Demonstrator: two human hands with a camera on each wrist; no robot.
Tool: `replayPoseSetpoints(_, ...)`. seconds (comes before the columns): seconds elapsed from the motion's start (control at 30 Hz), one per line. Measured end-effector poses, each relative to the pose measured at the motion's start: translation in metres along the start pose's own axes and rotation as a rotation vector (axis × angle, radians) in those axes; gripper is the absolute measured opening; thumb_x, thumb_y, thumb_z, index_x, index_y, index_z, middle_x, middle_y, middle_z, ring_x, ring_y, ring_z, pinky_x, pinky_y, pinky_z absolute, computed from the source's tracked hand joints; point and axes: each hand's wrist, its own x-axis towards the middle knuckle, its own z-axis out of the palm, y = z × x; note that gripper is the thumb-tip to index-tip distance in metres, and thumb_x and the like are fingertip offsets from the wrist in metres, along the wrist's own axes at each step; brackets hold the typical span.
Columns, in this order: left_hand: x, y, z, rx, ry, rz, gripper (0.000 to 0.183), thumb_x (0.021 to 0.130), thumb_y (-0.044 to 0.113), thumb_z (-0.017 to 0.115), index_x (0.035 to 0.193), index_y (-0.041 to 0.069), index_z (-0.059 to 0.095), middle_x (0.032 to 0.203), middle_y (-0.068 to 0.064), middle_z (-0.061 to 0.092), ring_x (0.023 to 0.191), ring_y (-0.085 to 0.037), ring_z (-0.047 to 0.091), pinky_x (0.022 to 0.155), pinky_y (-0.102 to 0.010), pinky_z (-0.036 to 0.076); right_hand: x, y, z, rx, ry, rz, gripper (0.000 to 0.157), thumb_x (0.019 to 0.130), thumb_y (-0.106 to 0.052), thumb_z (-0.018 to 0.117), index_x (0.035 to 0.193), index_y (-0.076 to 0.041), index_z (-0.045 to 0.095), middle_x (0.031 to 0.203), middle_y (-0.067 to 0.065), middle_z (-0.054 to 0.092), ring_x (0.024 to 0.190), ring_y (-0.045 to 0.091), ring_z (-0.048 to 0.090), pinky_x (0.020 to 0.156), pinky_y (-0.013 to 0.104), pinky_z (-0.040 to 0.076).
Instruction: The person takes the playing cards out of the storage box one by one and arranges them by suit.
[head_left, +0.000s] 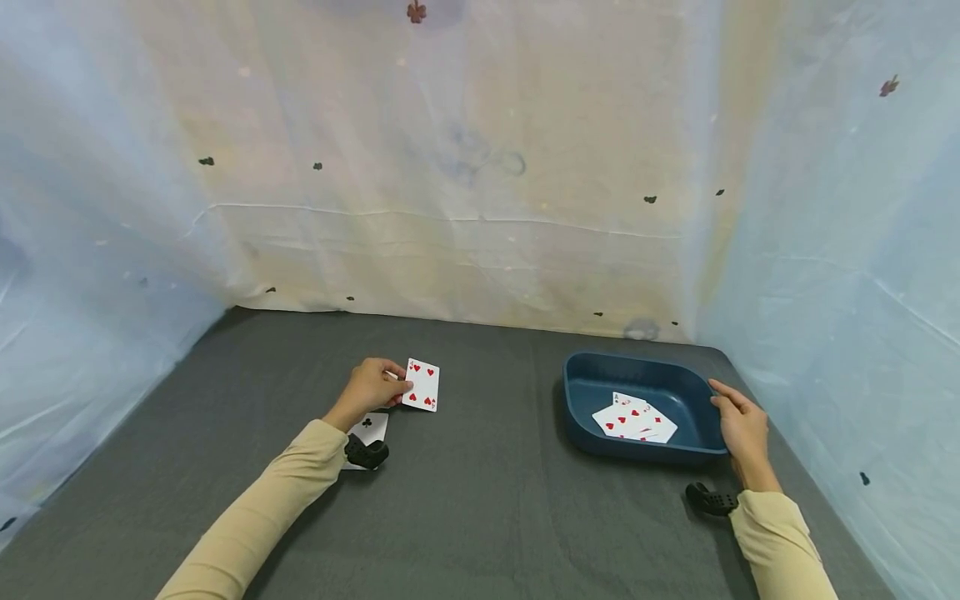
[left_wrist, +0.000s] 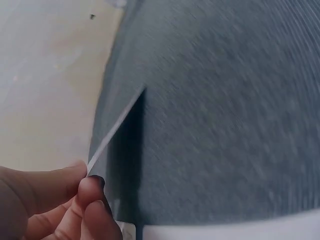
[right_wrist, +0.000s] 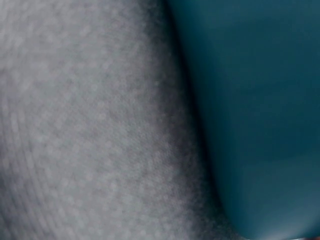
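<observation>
My left hand (head_left: 369, 390) pinches a playing card (head_left: 423, 385) with red hearts, its face toward the head view. In the left wrist view the same card shows edge-on, rising from between thumb and fingers, with a dark shadow on the cloth beyond. Under my left wrist lies a card with black clubs (head_left: 372, 426), partly hidden by the wrist strap and sleeve. At the right, my right hand (head_left: 742, 429) grips the right end of a dark blue tray (head_left: 637, 450) by its rim. Several overlapping red-suited cards (head_left: 630, 419) lie inside the tray.
Dark grey cloth (head_left: 480, 500) covers the table. Pale sheeting (head_left: 480, 250) hangs along its back edge, and more sheeting rises on both sides. Black straps (head_left: 366, 452) sit at the wrists.
</observation>
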Motion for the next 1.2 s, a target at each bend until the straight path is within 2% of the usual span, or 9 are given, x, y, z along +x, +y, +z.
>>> replayPoseSetpoints(0.17, 0.000, -0.001, 0.001, 0.099, 0.021, 0.024, 0.021, 0.087, 0.007, 0.072, 0.102, -0.006, 0.066, 0.067, -0.004, 0.065, 0.057, -0.012, 0.060, 0.052, -0.025, 0.049, 0.000, 0.000, 0.000, -0.002, 0.003, -0.003, 0.044, 0.104, -0.029, 0.040, 0.141, -0.009, 0.051, 0.127, 0.014, 0.053, 0.043, 0.011, 0.030, 0.046, 0.029, 0.032)
replayPoseSetpoints(0.27, 0.000, -0.001, 0.000, 0.126, 0.022, 0.034, 0.021, 0.086, 0.007, 0.072, 0.101, -0.007, 0.066, 0.066, -0.006, 0.065, 0.056, -0.012, 0.060, 0.051, -0.025, 0.049, 0.000, 0.001, 0.001, -0.005, 0.001, -0.014, 0.044, 0.104, -0.029, 0.040, 0.141, -0.009, 0.051, 0.122, 0.011, 0.055, 0.042, 0.011, 0.030, 0.046, 0.029, 0.032)
replayPoseSetpoints(0.4, -0.002, -0.001, -0.001, 0.128, 0.021, 0.013, 0.022, 0.086, 0.006, 0.073, 0.101, -0.007, 0.065, 0.066, -0.008, 0.064, 0.056, -0.014, 0.061, 0.051, -0.025, 0.049, 0.001, 0.001, 0.001, 0.003, 0.005, -0.021, 0.043, 0.104, -0.028, 0.041, 0.140, -0.008, 0.052, 0.113, 0.005, 0.056, 0.042, 0.011, 0.031, 0.046, 0.029, 0.032)
replayPoseSetpoints(0.5, -0.003, 0.000, 0.000, 0.120, 0.020, -0.005, 0.022, 0.085, 0.007, 0.074, 0.101, -0.007, 0.065, 0.066, -0.007, 0.063, 0.056, -0.014, 0.061, 0.051, -0.024, 0.049, 0.000, 0.001, 0.001, 0.006, 0.009, -0.018, 0.043, 0.103, -0.027, 0.041, 0.140, -0.008, 0.053, 0.116, 0.006, 0.057, 0.043, 0.011, 0.031, 0.046, 0.029, 0.032)
replayPoseSetpoints(0.83, 0.000, 0.008, -0.003, 0.107, 0.000, 0.009, 0.022, 0.088, 0.010, 0.072, 0.103, -0.005, 0.065, 0.068, -0.007, 0.064, 0.056, -0.014, 0.060, 0.050, -0.024, 0.049, 0.001, 0.001, 0.000, 0.000, 0.019, 0.001, 0.043, 0.103, -0.029, 0.042, 0.140, -0.009, 0.053, 0.123, 0.011, 0.056, 0.043, 0.011, 0.031, 0.045, 0.028, 0.031)
replayPoseSetpoints(0.93, -0.001, 0.014, -0.002, 0.130, -0.020, 0.039, 0.026, 0.089, 0.013, 0.071, 0.107, -0.005, 0.066, 0.070, -0.007, 0.064, 0.059, -0.016, 0.062, 0.051, -0.026, 0.048, 0.001, 0.001, -0.001, 0.003, 0.018, 0.002, 0.043, 0.103, -0.028, 0.043, 0.140, -0.009, 0.053, 0.127, 0.014, 0.054, 0.044, 0.011, 0.031, 0.046, 0.029, 0.031)
replayPoseSetpoints(1.0, -0.001, 0.019, -0.001, 0.144, -0.031, 0.064, 0.028, 0.089, 0.015, 0.071, 0.109, -0.004, 0.066, 0.070, -0.007, 0.063, 0.060, -0.019, 0.063, 0.051, -0.026, 0.048, 0.001, 0.001, -0.001, 0.007, 0.019, 0.002, 0.043, 0.103, -0.028, 0.044, 0.140, -0.009, 0.053, 0.124, 0.011, 0.056, 0.045, 0.011, 0.031, 0.048, 0.029, 0.032)
replayPoseSetpoints(1.13, -0.001, 0.026, 0.002, 0.138, -0.053, 0.101, 0.031, 0.089, 0.018, 0.072, 0.111, -0.003, 0.065, 0.074, -0.008, 0.065, 0.066, -0.021, 0.065, 0.056, -0.029, 0.051, 0.002, 0.001, 0.000, 0.011, 0.018, 0.005, 0.042, 0.103, -0.027, 0.044, 0.140, -0.009, 0.052, 0.122, 0.009, 0.056, 0.047, 0.011, 0.032, 0.051, 0.029, 0.032)
replayPoseSetpoints(1.2, -0.001, 0.029, 0.004, 0.121, -0.064, 0.105, 0.031, 0.090, 0.019, 0.072, 0.111, -0.002, 0.065, 0.077, -0.010, 0.066, 0.069, -0.023, 0.065, 0.060, -0.031, 0.052, 0.001, 0.001, 0.001, 0.006, 0.014, 0.003, 0.043, 0.103, -0.027, 0.042, 0.141, -0.009, 0.052, 0.128, 0.013, 0.053, 0.049, 0.011, 0.034, 0.053, 0.030, 0.032)
